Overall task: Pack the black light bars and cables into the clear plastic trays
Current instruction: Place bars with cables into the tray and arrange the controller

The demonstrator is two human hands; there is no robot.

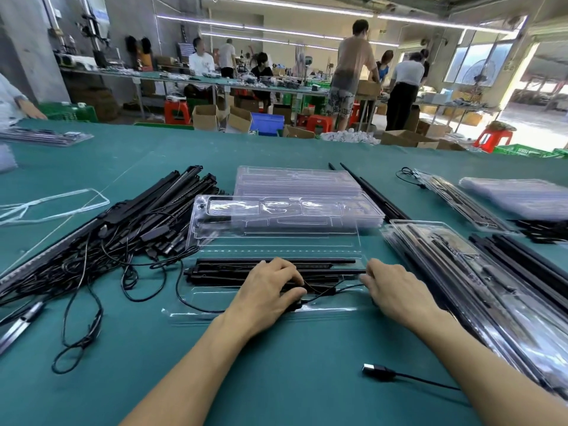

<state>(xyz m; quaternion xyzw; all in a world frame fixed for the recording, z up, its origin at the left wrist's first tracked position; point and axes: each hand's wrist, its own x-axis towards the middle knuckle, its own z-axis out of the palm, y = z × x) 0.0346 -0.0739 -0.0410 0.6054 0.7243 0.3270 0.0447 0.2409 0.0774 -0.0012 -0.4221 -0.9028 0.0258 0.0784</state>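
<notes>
We are seating the black light bars (233, 269) in the open clear tray (261, 313) on the tabletop (276, 382): our left hand (270, 287) pinches the cable (196, 306) against them, our right hand (396, 290) grips their right end. Next, we judge, the loose cable loop needs tucking inside.

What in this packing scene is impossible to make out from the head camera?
- Head view: what the left hand grips; its own back covers the light bars there.
- USB plug cable's far end: hidden behind the right forearm.
- Packed trays: cut off at the right edge.
</notes>
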